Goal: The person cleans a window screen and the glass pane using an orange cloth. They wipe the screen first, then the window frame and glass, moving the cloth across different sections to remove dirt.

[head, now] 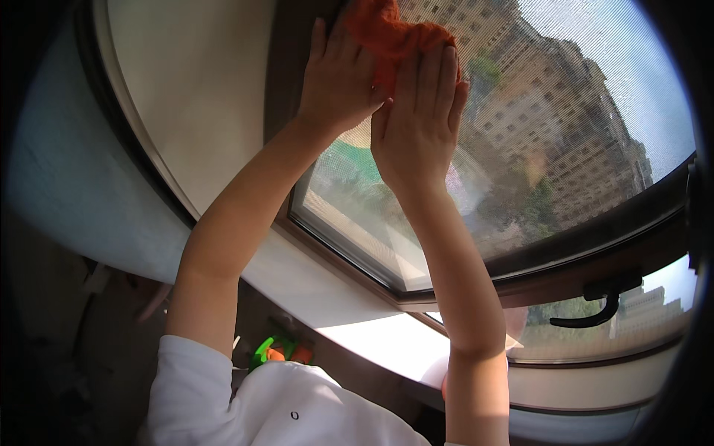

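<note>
An orange cloth (415,38), bunched and fuzzy, lies against the fine mesh screen (502,161) of a window near the top of the view. My right hand (418,117) presses it flat there, fingers pointing up and the back of the hand towards me. Beside it, my left hand (340,83) holds the cloth's left part against the window, close to the dark frame (284,67). The left little finger stands apart from the others. Cloth covers some left fingertips, and both palms are hidden.
A black window handle (599,309) juts out at the lower right. Below the window runs a sunlit white sill (379,340). A green and orange object (276,351) sits low behind my white shirt (312,407). Tall buildings (558,128) show through the mesh.
</note>
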Available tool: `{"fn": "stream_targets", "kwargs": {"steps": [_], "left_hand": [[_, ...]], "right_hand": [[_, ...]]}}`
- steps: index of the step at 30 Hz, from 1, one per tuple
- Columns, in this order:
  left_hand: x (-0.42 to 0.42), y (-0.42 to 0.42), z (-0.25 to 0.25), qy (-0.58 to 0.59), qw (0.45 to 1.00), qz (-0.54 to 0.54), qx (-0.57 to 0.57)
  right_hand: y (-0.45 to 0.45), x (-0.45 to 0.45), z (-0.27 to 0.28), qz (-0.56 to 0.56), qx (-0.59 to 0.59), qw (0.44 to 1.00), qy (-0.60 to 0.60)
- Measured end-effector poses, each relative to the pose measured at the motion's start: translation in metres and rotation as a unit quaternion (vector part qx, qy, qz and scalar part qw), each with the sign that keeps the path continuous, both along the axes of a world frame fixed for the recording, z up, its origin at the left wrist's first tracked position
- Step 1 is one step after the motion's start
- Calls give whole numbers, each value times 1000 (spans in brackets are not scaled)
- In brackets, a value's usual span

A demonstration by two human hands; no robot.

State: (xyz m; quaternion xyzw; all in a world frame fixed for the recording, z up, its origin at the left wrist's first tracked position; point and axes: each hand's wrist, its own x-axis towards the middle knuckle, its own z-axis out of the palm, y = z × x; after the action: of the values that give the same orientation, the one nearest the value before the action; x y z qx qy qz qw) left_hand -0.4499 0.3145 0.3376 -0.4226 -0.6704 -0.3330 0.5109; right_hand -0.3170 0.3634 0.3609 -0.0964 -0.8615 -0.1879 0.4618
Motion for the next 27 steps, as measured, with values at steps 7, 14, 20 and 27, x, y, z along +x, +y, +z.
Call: {"fn": "stream_targets", "kwargs": {"steps": [7,14,20,27], "left_hand": [[4,-5,-48,-60,997,3,-45],[17,-16,-136,-168,982,-44,-69],[25,-22,-206,-187,978,-28,-89],[48,-10,-207,-322,926,-188,-67]], "right_hand": [[1,-8,-45,15,20,998,-55],[-5,7,-124,-44,42,982,-181],[0,17,-182,-4,54,966,-253],[0,30,-179,13,-6,966,-260]]}}
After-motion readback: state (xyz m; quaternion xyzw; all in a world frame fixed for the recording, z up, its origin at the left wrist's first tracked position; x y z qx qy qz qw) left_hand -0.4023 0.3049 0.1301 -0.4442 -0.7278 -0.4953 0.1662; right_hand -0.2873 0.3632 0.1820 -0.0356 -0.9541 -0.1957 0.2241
